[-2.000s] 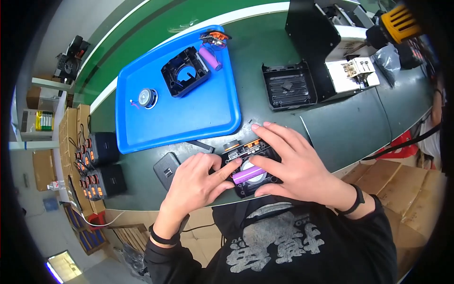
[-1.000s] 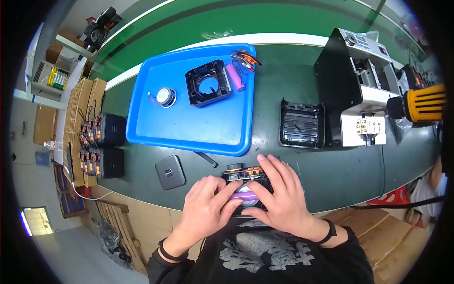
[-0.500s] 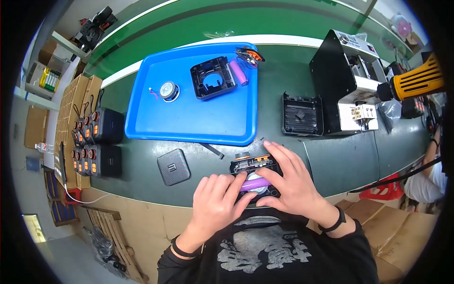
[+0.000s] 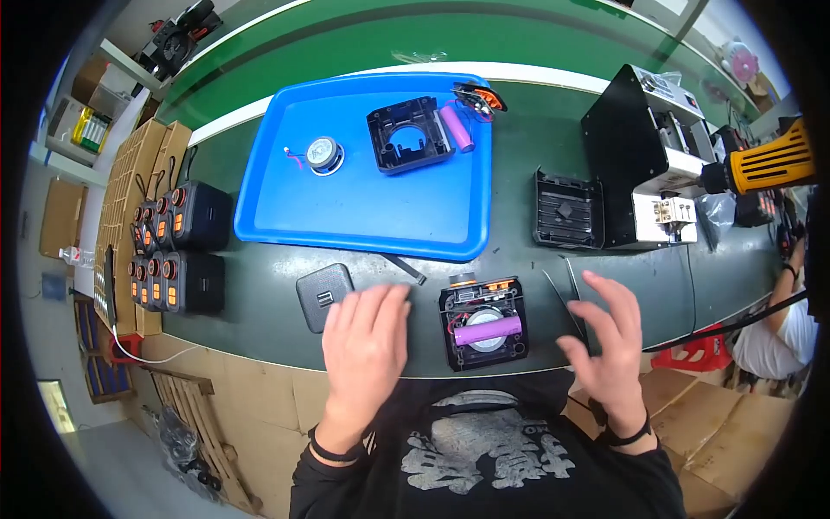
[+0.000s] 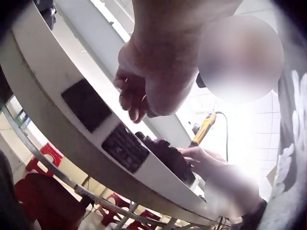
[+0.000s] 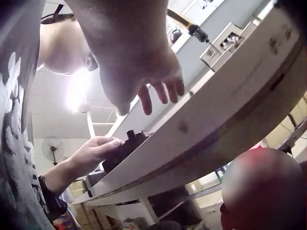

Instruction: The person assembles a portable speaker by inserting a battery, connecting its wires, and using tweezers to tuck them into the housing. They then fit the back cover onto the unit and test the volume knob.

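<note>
A black speaker housing [image 4: 449, 348] lies at the table's front edge in the head view. Across the round silver speaker in it rests a purple cylindrical battery [image 4: 489, 331]; a knob and orange buttons [image 4: 499, 285] line its far side. To the left of the housing, my left hand [image 4: 366, 346] has loosely extended fingers and holds nothing. Its fingertips overlap the near right part of a square black grille cover [image 4: 322, 285]. On the housing's other side, my right hand [image 4: 609, 346] hovers with fingers spread and bent, nothing between them.
A blue tray [image 4: 363, 221] holds a loose speaker [image 4: 323, 155], another black housing [image 4: 380, 138], a purple battery [image 4: 457, 129] and a button board [image 4: 481, 100]. Right of it are a black shell [image 4: 568, 210], a machine [image 4: 618, 147] and a yellow-handled tool [image 4: 772, 157]. Finished-looking speakers [image 4: 203, 218] stand left.
Both hands have come off the housing and battery: the left has moved left toward the grille cover, the right has moved right. The battery now lies in full view across the speaker.
</note>
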Tool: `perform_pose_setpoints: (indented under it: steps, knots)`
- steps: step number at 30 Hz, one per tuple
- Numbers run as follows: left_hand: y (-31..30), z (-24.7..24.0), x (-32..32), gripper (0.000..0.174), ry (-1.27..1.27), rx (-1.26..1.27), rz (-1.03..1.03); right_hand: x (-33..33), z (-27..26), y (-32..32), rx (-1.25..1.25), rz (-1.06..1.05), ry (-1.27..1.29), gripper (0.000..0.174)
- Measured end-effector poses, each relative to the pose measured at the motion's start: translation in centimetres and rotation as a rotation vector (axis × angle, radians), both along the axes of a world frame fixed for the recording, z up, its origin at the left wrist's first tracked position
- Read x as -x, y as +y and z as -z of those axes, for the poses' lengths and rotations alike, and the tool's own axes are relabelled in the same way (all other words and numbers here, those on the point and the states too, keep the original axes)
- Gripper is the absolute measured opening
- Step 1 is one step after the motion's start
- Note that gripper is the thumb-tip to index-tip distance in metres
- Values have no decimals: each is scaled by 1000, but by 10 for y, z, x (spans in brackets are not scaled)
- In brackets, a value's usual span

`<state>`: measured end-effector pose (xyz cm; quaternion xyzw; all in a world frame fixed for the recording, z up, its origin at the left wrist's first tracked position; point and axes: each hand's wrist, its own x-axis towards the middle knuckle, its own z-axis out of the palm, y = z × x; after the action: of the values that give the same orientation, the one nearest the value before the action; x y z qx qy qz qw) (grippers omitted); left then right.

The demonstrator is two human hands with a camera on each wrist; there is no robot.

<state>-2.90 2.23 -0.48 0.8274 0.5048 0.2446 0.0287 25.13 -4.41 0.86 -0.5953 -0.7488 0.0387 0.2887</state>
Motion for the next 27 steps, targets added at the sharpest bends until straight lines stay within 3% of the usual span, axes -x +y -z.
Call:
perform_pose_setpoints:
  steps: [10,17,23,27]
  knots:
    - [23,13,-12,27,126,-33,94,-9,22,-22,144,178,60,33]
    - [22,11,-7,22,108,-58,112,-23,25,-29,80,199,81,29]
    - [11,14,3,17,-93,-51,110,-37,29,-33,84,353,66,30]
    - [5,10,2,28,-259,135,128,-29,25,-26,-85,307,-48,33]
